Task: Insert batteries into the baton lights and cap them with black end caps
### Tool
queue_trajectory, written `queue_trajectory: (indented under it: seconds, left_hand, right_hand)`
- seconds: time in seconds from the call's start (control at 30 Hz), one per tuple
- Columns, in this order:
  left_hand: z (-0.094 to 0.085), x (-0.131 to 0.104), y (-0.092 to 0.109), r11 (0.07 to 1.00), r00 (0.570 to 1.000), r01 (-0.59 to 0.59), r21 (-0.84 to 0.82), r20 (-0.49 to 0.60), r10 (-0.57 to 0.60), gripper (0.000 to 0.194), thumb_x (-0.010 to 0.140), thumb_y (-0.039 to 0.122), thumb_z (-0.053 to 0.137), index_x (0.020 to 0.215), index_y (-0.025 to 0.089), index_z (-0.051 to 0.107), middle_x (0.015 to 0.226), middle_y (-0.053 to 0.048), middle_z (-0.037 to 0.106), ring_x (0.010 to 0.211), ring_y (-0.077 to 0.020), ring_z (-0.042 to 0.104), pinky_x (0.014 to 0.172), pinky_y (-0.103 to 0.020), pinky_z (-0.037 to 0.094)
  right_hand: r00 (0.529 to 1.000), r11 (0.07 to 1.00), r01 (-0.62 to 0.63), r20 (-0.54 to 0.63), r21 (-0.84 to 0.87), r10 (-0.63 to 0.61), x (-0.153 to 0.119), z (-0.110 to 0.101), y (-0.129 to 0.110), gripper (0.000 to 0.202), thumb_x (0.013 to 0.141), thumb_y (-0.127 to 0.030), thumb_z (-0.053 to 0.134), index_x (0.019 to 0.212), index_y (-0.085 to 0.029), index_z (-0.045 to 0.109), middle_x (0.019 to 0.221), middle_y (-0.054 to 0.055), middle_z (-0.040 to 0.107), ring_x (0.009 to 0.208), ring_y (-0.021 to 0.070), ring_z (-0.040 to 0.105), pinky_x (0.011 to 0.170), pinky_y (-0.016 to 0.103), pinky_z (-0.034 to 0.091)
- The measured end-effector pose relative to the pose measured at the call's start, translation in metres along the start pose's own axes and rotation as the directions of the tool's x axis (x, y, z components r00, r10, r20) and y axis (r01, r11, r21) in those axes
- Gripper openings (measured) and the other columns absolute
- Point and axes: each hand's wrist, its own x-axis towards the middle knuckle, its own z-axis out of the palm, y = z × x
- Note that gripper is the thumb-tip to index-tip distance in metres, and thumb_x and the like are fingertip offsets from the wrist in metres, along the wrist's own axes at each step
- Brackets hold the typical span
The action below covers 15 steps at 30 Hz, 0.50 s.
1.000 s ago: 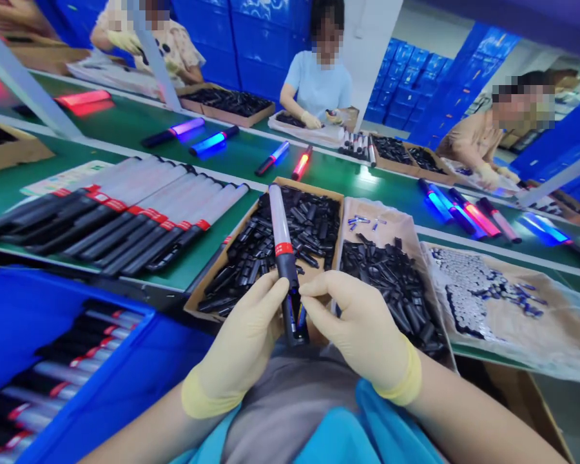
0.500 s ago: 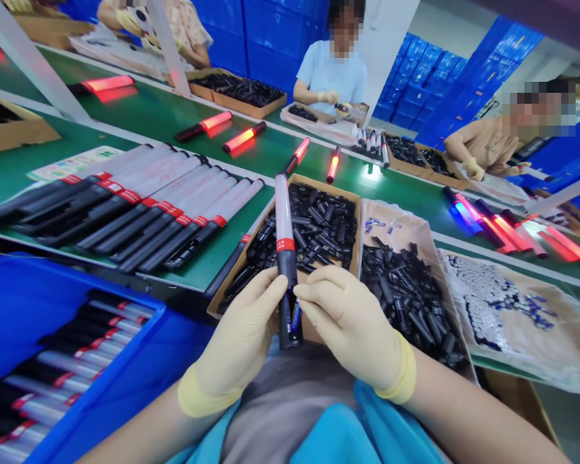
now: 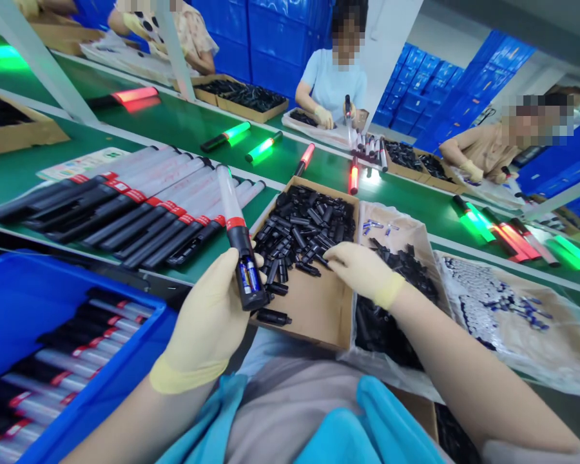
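My left hand [image 3: 207, 316], in a pale yellow glove, is wrapped round the black handle of a light baton [image 3: 236, 222]. The baton has a clear tube and a red band, and it tilts up and to the left. Blue batteries [image 3: 248, 274] show in its uncovered battery compartment. My gloved right hand [image 3: 362, 270] is at the right side of a cardboard box [image 3: 319, 303], its fingers drawn together at the edge of a heap of small black plastic covers [image 3: 304, 222]. Whatever lies between those fingertips is hidden.
A row of unlit batons [image 3: 159, 193] lies on the left; a blue crate [image 3: 91, 386] holds more. Right stand a lined box of black parts [image 3: 391, 328] and a tray with batteries [image 3: 493, 303]. Lit batons [image 3: 265, 148] lie on the green bench; co-workers [image 3: 333, 84] sit beyond.
My left hand has moved the baton up and left, turning its compartment into view. My right hand has left the baton and reached into the box of covers. Several lit batons changed from red to green.
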Motion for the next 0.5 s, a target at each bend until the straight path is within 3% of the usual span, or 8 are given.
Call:
queue_trajectory:
  seconds: [0.07, 0.17, 0.27, 0.37, 0.43, 0.5]
  left_hand:
    - [0.001, 0.0, 0.003, 1.0, 1.0, 0.027, -0.01, -0.015, -0.027, 0.022, 0.097, 0.024, 0.054, 0.1, 0.012, 0.072, 0.078, -0.003, 0.066, 0.058, -0.0092, 0.056, 0.049, -0.017, 0.05]
    - [0.001, -0.003, 0.0, 0.998, 0.998, 0.052, 0.016, 0.019, -0.053, 0.019, 0.094, 0.026, 0.06, 0.101, 0.014, 0.072, 0.078, -0.004, 0.066, 0.06, -0.0103, 0.056, 0.049, -0.017, 0.049]
    - [-0.001, -0.008, -0.006, 0.996, 0.996, 0.065, 0.053, 0.063, -0.068, 0.019, 0.093, 0.03, 0.06, 0.097, 0.013, 0.069, 0.078, -0.004, 0.064, 0.061, -0.0117, 0.056, 0.051, -0.02, 0.05]
    - [-0.001, -0.01, -0.009, 0.988, 0.989, 0.097, 0.119, 0.103, -0.11, 0.021, 0.094, 0.031, 0.058, 0.093, 0.012, 0.067, 0.079, -0.005, 0.062, 0.06, -0.0115, 0.054, 0.05, -0.021, 0.05]
    - [0.0, -0.008, -0.009, 0.985, 0.986, 0.109, 0.136, 0.108, -0.124, 0.022, 0.095, 0.031, 0.058, 0.095, 0.011, 0.067, 0.08, -0.005, 0.062, 0.061, -0.0116, 0.053, 0.05, -0.022, 0.05]
    - [0.001, -0.005, -0.007, 0.989, 0.99, 0.087, 0.123, 0.098, -0.1, 0.022, 0.094, 0.031, 0.057, 0.098, 0.011, 0.066, 0.08, -0.005, 0.061, 0.061, -0.0113, 0.053, 0.049, -0.021, 0.049]
  right_hand:
    - [0.988, 0.996, 0.002, 0.156, -0.09, 0.012, 0.016, 0.015, -0.001, 0.023, 0.093, -0.015, 0.056, 0.111, -0.013, 0.071, 0.113, 0.015, 0.069, 0.109, 0.0289, 0.065, 0.098, 0.042, 0.05]
    - [0.985, 0.996, 0.022, 0.17, -0.092, -0.006, 0.028, 0.033, -0.015, 0.028, 0.092, -0.009, 0.052, 0.114, -0.007, 0.07, 0.112, 0.02, 0.069, 0.104, 0.0322, 0.067, 0.094, 0.046, 0.051]
    - [0.987, 0.999, 0.028, 0.156, -0.039, -0.022, 0.019, 0.024, -0.021, 0.031, 0.092, -0.007, 0.05, 0.115, -0.012, 0.07, 0.114, 0.014, 0.07, 0.107, 0.0252, 0.067, 0.097, 0.038, 0.05]
    - [0.999, 0.987, 0.034, 0.008, 0.157, -0.035, -0.018, -0.008, -0.008, 0.031, 0.094, -0.013, 0.051, 0.116, -0.021, 0.071, 0.118, 0.005, 0.07, 0.111, 0.0177, 0.064, 0.101, 0.032, 0.049]
    - [0.994, 0.962, 0.0, -0.107, 0.272, 0.03, -0.055, -0.031, 0.013, 0.028, 0.096, -0.021, 0.052, 0.115, -0.024, 0.072, 0.115, 0.004, 0.071, 0.109, 0.0184, 0.065, 0.099, 0.035, 0.051]
    - [0.985, 0.96, -0.094, -0.113, 0.263, 0.127, -0.093, -0.046, 0.039, 0.024, 0.095, -0.029, 0.055, 0.11, -0.025, 0.074, 0.111, 0.004, 0.072, 0.103, 0.0214, 0.068, 0.094, 0.038, 0.053]
